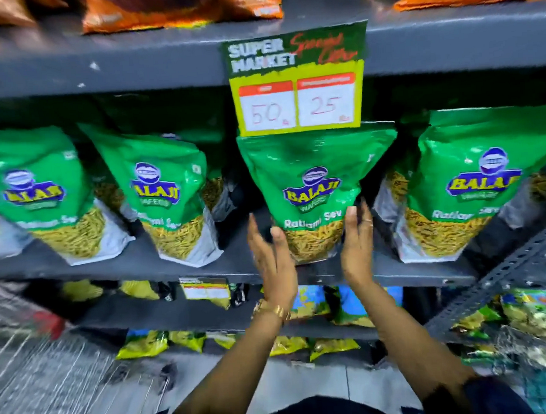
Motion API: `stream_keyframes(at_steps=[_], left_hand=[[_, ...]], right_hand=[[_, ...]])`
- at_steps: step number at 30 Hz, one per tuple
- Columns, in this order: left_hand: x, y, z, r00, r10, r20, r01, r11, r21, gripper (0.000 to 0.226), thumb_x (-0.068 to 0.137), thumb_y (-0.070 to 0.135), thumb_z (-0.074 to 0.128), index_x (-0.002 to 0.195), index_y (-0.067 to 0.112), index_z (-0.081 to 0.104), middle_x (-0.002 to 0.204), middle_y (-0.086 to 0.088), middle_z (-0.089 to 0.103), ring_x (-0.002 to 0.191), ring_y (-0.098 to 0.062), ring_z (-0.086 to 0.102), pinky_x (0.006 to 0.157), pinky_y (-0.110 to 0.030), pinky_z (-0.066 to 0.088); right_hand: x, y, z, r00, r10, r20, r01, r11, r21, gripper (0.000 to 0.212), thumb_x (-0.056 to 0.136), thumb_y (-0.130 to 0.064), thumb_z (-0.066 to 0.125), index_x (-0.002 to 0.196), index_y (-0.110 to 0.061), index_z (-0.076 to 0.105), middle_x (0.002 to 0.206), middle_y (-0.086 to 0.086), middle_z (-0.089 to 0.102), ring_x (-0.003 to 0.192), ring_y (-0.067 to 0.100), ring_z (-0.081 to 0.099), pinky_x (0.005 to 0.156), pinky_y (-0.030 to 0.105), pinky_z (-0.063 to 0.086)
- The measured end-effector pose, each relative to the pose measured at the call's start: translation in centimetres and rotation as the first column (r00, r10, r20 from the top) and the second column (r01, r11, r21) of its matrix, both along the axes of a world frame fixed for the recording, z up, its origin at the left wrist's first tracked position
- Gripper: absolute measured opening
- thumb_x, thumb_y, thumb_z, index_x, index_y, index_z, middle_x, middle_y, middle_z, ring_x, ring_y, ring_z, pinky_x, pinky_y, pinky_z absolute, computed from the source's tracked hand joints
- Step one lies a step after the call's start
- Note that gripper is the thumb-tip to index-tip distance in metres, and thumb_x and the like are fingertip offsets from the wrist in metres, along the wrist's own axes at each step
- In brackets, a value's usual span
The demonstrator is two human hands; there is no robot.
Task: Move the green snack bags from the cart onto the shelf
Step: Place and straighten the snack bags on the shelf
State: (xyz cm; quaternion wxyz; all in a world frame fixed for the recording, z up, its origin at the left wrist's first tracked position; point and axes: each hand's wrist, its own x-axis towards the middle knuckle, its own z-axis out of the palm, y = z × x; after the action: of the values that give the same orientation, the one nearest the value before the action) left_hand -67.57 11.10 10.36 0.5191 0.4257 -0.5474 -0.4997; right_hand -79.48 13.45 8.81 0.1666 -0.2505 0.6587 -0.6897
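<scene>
Several green snack bags stand upright in a row on the grey shelf. The middle green bag stands under a price sign. My left hand is at its lower left side with the thumb against the bag's front. My right hand is at its lower right edge, fingers straight and touching the side. Both hands flank the bag with flat palms rather than closing around it. Other green bags stand at the left, far left and right. The wire cart shows blurred at lower left.
A green and yellow price sign hangs from the upper shelf edge. Orange bags lie on the shelf above. Yellow and blue packets fill the lower shelves. A perforated metal rack with mixed packets juts out at the right.
</scene>
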Motion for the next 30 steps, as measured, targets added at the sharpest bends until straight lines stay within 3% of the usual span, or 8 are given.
stream_keyframes(at_steps=[3,7,13,16,18,20,26,30], left_hand=[[-1.1,-1.8,-0.3,0.984,-0.093,-0.155,0.122,0.974,0.193,0.074,0.091,0.067,0.026,0.152,0.027,0.01,0.159,0.005,0.02,0.134,0.006,0.034,0.101,-0.008,0.037],[-2.3,-3.0,-1.0,0.972,-0.13,-0.194,0.175,0.956,0.236,0.079,0.079,0.082,0.028,0.142,0.035,0.038,0.148,0.008,0.046,0.138,-0.013,0.042,0.115,-0.039,0.033],[-2.2,-3.5,-0.1,0.938,-0.227,-0.263,0.293,0.925,0.243,0.062,0.092,0.062,0.022,0.134,0.027,0.051,0.134,0.002,0.061,0.122,-0.012,0.058,0.095,-0.024,0.051],[-1.9,-3.4,-0.1,0.937,-0.261,-0.231,0.315,0.916,0.247,0.058,0.09,0.06,0.022,0.129,0.03,0.052,0.128,0.006,0.062,0.114,-0.005,0.06,0.089,-0.016,0.052],[-1.6,-3.3,0.2,0.936,-0.273,-0.225,0.326,0.912,0.25,0.065,0.087,0.066,0.024,0.132,0.028,0.052,0.131,0.005,0.061,0.119,-0.01,0.059,0.098,-0.026,0.051],[-1.2,-3.4,0.1,0.931,-0.302,-0.206,0.349,0.902,0.256,0.076,0.081,0.078,0.027,0.134,0.029,0.051,0.135,0.004,0.06,0.125,-0.013,0.056,0.107,-0.038,0.045],[2.6,-3.0,-0.4,0.921,-0.36,-0.146,0.386,0.89,0.241,0.095,0.068,0.09,0.034,0.145,0.035,0.034,0.154,0.019,0.032,0.141,0.002,0.03,0.121,-0.033,0.02],[7.7,-2.2,0.6,0.864,-0.503,0.027,0.501,0.864,0.058,0.07,0.08,0.077,0.036,0.132,0.032,0.052,0.138,0.017,0.054,0.13,-0.002,0.048,0.111,-0.027,0.037]], right_hand=[[-0.2,-1.1,0.4,0.988,0.119,0.095,-0.117,0.993,-0.031,0.087,0.078,-0.079,0.036,0.142,-0.019,0.044,0.148,0.0,0.046,0.139,0.014,0.041,0.119,0.046,0.028],[0.3,-0.6,0.2,0.964,0.226,0.142,-0.216,0.973,-0.079,0.073,0.077,-0.083,0.038,0.13,-0.036,0.056,0.14,-0.006,0.056,0.134,0.014,0.049,0.116,0.05,0.032],[0.6,-0.3,0.1,0.967,0.19,0.167,-0.181,0.981,-0.069,0.092,0.072,-0.089,0.035,0.138,-0.026,0.05,0.143,-0.003,0.053,0.136,0.015,0.046,0.117,0.05,0.031],[0.8,-0.5,0.4,0.966,0.173,0.193,-0.159,0.984,-0.084,0.079,0.07,-0.089,0.036,0.123,-0.035,0.058,0.135,-0.006,0.058,0.13,0.015,0.052,0.115,0.048,0.035],[1.3,-0.4,1.0,0.962,0.182,0.205,-0.164,0.981,-0.103,0.063,0.074,-0.085,0.036,0.112,-0.041,0.059,0.126,-0.012,0.061,0.123,0.011,0.056,0.114,0.044,0.038],[1.5,-0.3,1.2,0.965,0.161,0.205,-0.145,0.985,-0.091,0.074,0.068,-0.089,0.038,0.121,-0.039,0.056,0.134,-0.008,0.058,0.129,0.013,0.051,0.114,0.04,0.037],[4.8,0.2,1.8,0.954,-0.284,0.101,0.291,0.954,-0.069,0.094,0.081,-0.077,0.034,0.151,-0.016,0.021,0.158,0.008,0.026,0.145,0.022,0.026,0.119,0.045,0.025],[9.7,1.4,3.3,0.92,-0.313,-0.234,0.282,0.947,-0.156,0.086,0.09,-0.069,0.031,0.151,-0.011,0.015,0.159,-0.009,0.012,0.151,0.024,0.004,0.121,0.05,0.012]])
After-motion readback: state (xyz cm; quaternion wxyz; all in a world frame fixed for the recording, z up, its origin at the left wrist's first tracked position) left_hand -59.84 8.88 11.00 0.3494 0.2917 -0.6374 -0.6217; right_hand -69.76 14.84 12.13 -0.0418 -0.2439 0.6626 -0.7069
